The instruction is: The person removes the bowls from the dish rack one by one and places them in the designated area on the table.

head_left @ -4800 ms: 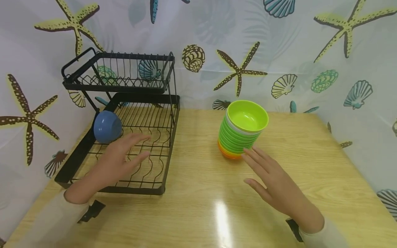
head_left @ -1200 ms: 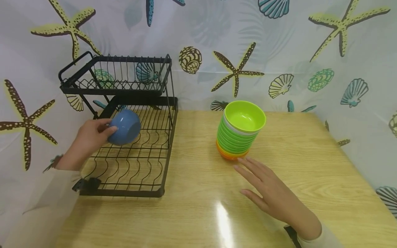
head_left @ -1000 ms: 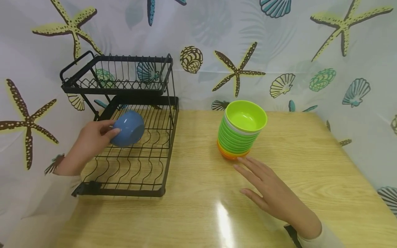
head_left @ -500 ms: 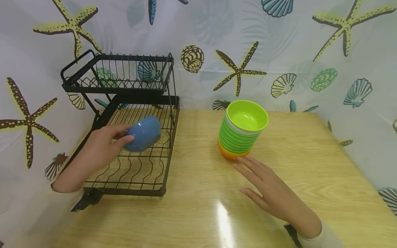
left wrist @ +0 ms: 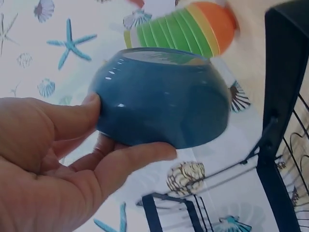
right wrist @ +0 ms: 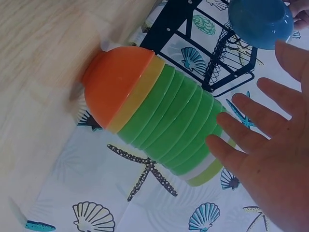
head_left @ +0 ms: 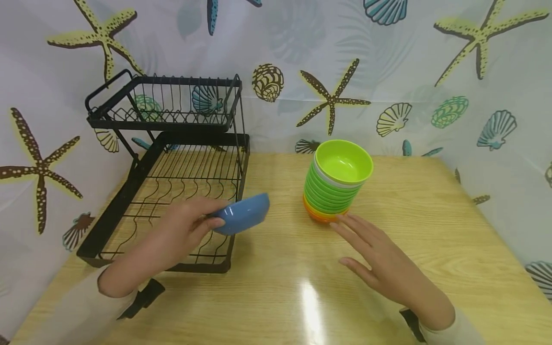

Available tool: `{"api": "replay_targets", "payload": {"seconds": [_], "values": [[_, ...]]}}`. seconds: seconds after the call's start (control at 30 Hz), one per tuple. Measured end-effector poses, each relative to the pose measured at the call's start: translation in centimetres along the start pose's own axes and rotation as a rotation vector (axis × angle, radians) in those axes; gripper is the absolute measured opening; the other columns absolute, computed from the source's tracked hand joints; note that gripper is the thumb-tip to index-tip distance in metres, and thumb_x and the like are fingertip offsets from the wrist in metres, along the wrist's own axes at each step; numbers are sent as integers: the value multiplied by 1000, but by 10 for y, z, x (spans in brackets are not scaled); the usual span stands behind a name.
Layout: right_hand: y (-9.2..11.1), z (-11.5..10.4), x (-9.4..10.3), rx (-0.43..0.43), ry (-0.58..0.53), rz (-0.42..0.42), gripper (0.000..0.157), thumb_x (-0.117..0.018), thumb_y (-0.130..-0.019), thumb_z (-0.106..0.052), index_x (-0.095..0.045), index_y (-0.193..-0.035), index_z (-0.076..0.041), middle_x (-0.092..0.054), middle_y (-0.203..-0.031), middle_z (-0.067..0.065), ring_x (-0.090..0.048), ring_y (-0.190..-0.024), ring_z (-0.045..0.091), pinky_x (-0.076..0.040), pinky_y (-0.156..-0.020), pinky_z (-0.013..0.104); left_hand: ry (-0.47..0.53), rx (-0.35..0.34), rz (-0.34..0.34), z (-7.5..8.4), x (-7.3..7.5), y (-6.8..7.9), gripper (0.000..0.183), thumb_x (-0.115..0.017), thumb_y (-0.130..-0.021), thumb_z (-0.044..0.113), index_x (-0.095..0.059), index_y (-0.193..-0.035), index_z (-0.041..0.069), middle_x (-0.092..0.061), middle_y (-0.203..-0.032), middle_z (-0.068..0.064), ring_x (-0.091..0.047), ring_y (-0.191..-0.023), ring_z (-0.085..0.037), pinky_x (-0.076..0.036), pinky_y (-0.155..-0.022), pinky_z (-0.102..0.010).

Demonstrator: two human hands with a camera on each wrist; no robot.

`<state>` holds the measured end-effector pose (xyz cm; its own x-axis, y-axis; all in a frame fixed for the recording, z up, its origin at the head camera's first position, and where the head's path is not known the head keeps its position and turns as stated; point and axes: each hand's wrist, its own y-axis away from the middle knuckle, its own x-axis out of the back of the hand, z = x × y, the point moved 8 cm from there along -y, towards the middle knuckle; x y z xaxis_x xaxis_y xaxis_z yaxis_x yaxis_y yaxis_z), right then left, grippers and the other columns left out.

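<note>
A blue bowl (head_left: 244,214) is pinched at its left side between the thumb and fingers of my left hand (head_left: 178,235). It hangs above the right edge of the black dish rack (head_left: 227,264), slightly tilted. The left wrist view shows the blue bowl (left wrist: 161,99) up close, its rim gripped by the left hand (left wrist: 63,159). Right of the rack stands a stack of bowls (head_left: 332,189), lime on top, then white, several green, yellow and orange at the bottom. My right hand (head_left: 388,263) is held with fingers extended just in front of the stack, apparently not gripping it.
The two-tier rack has an upper basket (head_left: 166,103) at the back. A wooden table (head_left: 276,297) lies beneath everything. A white sheet with starfish and shells (head_left: 409,57) hangs around the back and sides.
The left hand first reached into the rack and took hold of the blue bowl. It has since carried the bowl rightward and forward to the rack's right edge. The right hand has barely shifted.
</note>
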<state>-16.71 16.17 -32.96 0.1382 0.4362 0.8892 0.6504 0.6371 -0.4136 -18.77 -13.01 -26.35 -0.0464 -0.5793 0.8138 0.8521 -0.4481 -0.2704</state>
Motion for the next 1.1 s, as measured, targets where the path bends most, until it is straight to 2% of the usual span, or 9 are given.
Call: {"api": "replay_targets", "payload": {"seconds": [0.2, 0.37, 0.5, 0.57, 0.7, 0.9, 1.1], "values": [[-4, -12, 9, 85, -123, 94, 56, -47, -100, -41, -43, -143, -6, -42, -147, 10, -37, -136, 27, -21, -116, 24, -59, -186, 35, 31, -12, 5, 32, -68, -86, 6, -66, -118, 4, -68, -105, -9, -67, -91, -21, -58, -73, -31], [-9, -24, 14, 158, -191, 146, 56, -46, -101, -40, -46, -140, 0, -45, -143, 14, -39, -135, 28, -24, -116, 27, -93, -343, 68, 50, -24, 11, 32, -72, -81, 5, -69, -113, 5, -66, -95, -6, -65, -77, -15, -56, -66, -20], [-12, -31, 16, 189, -199, 170, 56, -47, -100, -39, -47, -137, 3, -47, -141, 16, -39, -134, 30, -24, -116, 28, -118, -460, 71, 62, -35, 14, 37, -76, -76, -1, -69, -111, 8, -65, -94, -6, -66, -80, -16, -56, -71, -19], [-13, -35, 16, 210, -209, 180, 56, -48, -100, -39, -49, -136, 4, -47, -140, 17, -40, -133, 31, -25, -116, 29, -161, -529, 81, 68, -39, 16, 42, -77, -73, -5, -69, -112, 10, -65, -94, -5, -66, -82, -16, -56, -75, -19], [-14, -45, 21, 303, -264, 222, 53, -55, -97, -35, -53, -130, 7, -50, -137, 21, -40, -134, 30, -28, -115, 30, -249, -647, 97, 78, -47, 19, 50, -77, -70, -9, -67, -114, 12, -63, -96, -5, -64, -85, -13, -54, -75, -16], [-14, -58, 30, 455, -324, 306, 40, -62, -94, -22, -60, -120, 9, -58, -125, 22, -51, -124, 30, -38, -109, 28, -260, -731, 91, 85, -53, 23, 51, -74, -73, -8, -66, -118, 15, -61, -101, -3, -61, -90, -12, -52, -73, -11], [-13, -63, 34, 501, -258, 375, 31, -62, -93, -22, -68, -107, 5, -66, -111, 20, -59, -109, 32, -44, -103, 29, -243, -829, 110, 90, -57, 27, 45, -66, -78, -6, -63, -120, 10, -60, -99, -2, -58, -87, -11, -50, -77, -10]]}}
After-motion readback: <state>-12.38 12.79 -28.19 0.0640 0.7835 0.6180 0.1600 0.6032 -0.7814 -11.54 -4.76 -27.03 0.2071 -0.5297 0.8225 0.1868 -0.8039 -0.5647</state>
